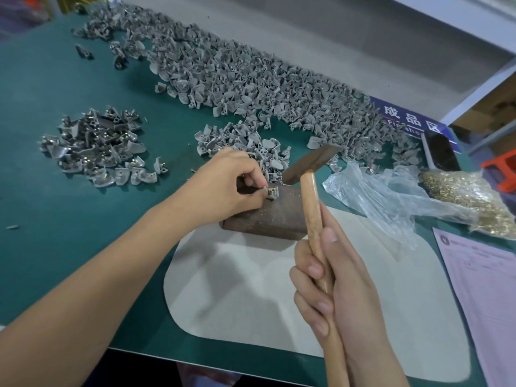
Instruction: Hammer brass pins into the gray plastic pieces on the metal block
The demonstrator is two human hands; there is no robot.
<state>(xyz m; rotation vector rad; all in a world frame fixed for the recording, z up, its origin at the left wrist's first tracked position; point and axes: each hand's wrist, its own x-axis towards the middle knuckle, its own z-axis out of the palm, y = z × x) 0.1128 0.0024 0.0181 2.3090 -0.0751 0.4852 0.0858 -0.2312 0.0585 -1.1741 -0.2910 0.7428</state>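
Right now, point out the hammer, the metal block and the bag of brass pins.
hammer point(308, 164): head view, on its dark head.
metal block point(275, 219): head view, on its rusty front face.
bag of brass pins point(472, 202): head view, on the pins inside.

I see a teal-green worktable point(55, 219) under even light, its far edge against a pale grey wall point(321, 34), white shelving uprights point(480, 88) at right and an orange stool point(502, 169) beyond them.

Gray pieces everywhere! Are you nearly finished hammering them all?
Not nearly. Done: a small pile with brass pins in lies on the left. In hand: the left hand pinches one piece on the metal block while the right hand grips the hammer. Left: the huge gray heap.
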